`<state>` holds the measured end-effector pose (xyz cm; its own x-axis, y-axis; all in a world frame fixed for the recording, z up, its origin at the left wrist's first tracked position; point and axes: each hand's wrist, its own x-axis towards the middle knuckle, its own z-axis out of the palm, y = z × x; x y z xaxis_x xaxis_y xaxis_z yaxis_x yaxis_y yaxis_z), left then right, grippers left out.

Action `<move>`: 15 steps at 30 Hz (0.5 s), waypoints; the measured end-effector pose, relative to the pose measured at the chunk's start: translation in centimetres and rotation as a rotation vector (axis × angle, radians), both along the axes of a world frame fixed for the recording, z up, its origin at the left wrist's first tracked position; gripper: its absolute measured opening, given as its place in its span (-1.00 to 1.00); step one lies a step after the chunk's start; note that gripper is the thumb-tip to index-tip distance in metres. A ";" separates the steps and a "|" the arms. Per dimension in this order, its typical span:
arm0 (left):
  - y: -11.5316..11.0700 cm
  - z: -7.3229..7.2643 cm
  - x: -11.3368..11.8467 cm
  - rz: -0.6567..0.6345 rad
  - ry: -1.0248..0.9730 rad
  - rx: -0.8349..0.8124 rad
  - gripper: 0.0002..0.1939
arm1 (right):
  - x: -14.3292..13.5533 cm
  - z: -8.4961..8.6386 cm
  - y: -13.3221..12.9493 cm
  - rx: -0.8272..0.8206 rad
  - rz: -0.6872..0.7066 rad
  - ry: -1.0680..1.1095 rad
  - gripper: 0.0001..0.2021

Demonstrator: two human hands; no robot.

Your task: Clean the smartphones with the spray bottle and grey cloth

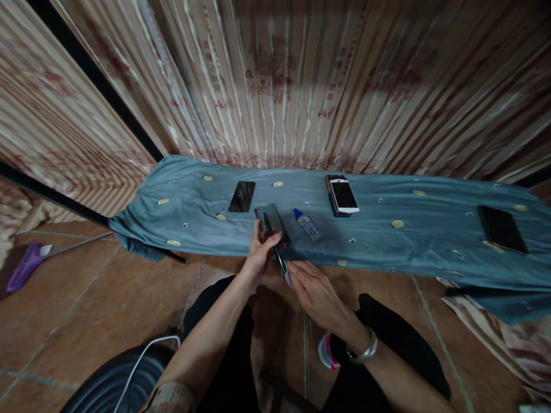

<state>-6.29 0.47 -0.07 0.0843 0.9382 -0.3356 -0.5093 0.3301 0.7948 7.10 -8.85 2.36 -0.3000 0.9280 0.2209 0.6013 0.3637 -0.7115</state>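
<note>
My left hand (260, 246) is closed around a slim dark phone (279, 258), held tilted so that mostly its narrow edge shows. The fingers of my right hand (312, 287) are pressed together at the phone's lower end, on a small pale piece (288, 279) that looks like cloth or paper. Just beyond my left hand, a grey see-through phone case (279, 217) lies on the cloth, partly hidden by the phone and fingers. To its right is a small clear bottle (308, 225) with a blue cap, lying on its side.
A patterned blue-green cloth (198, 229) covers the narrow bench. On it lie a black phone (242, 196), a white phone (344, 195) on a dark case or box, and a dark flat object (502, 228). Behind hangs a striped curtain (275, 86). A black round stool (116, 381) stands lower left.
</note>
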 end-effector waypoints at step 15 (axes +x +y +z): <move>-4.2 -0.5 2.6 -0.380 -0.048 0.014 0.18 | 2.2 -2.7 4.9 0.097 -0.283 0.104 -0.60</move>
<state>-3.64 -3.70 -0.53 0.4420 0.8418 -0.3099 -0.3896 0.4913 0.7790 9.31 -3.99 -0.31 -0.0034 0.9446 0.3282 0.6139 0.2610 -0.7450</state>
